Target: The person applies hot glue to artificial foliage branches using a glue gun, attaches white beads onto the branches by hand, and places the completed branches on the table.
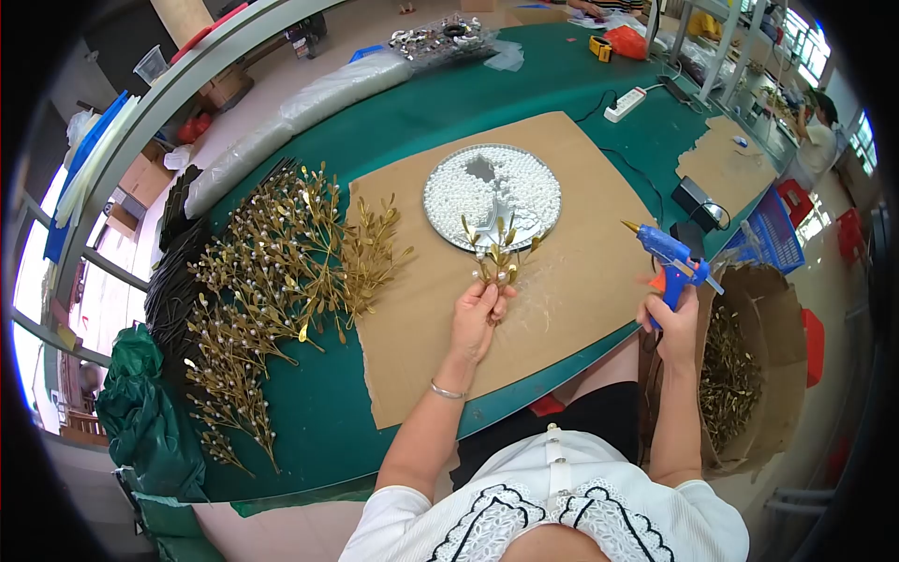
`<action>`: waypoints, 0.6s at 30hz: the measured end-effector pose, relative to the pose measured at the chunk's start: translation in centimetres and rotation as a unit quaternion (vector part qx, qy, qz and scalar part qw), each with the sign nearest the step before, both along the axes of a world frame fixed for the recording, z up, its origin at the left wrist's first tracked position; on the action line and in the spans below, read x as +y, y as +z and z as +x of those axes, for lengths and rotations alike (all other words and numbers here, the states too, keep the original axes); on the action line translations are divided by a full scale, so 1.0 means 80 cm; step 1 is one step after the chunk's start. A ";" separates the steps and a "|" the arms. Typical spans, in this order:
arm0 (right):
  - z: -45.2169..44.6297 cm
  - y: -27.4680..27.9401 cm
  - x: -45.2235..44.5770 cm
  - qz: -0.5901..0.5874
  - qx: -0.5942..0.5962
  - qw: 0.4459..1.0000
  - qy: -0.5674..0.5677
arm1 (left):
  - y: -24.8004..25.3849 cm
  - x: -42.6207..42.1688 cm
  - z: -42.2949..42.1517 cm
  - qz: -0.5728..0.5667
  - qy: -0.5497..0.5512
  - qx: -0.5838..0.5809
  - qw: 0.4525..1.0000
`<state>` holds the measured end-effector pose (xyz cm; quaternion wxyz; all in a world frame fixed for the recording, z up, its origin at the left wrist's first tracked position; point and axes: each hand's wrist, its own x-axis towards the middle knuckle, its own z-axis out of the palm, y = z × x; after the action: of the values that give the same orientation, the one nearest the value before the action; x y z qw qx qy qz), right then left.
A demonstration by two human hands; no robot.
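My left hand pinches a small gold-leaved artificial sprig by its stem, over the brown cardboard sheet. The sprig's leaves overlap the near rim of a round tray that holds many white beads. In my right hand is a blue hot glue gun, held at the cardboard's right edge with its yellow nozzle pointing up and left, apart from the sprig. Left of the cardboard lies a large pile of gold sprigs with white berries.
A carton of gold foliage stands at the lower right, beside the green table. A white power strip and cables lie at the back right. Green plastic bags hang at the left edge. Another person sits at the far right.
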<state>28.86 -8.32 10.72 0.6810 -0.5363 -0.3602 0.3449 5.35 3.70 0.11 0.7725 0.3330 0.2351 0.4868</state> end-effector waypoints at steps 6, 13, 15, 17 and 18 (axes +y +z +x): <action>-0.018 -0.011 -0.002 0.030 0.194 0.974 0.112 | -0.005 0.004 -0.001 -0.007 -0.045 -0.035 0.998; -0.043 0.000 0.003 -0.044 0.067 0.978 0.190 | -0.005 -0.005 0.008 0.055 0.046 0.094 0.993; -0.043 -0.004 0.005 -0.059 0.068 0.979 0.184 | -0.005 -0.006 0.007 0.066 0.049 0.111 0.990; -0.041 -0.006 0.006 -0.073 0.068 0.979 0.179 | -0.007 -0.005 0.007 0.099 0.054 0.142 0.983; -0.041 -0.006 0.006 -0.076 0.067 0.978 0.181 | -0.007 -0.005 0.008 0.096 0.053 0.142 0.984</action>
<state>25.59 -7.84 10.23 0.5869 -0.4884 -0.3777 0.5238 5.96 3.27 -0.45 0.6687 0.4585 0.3118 0.4954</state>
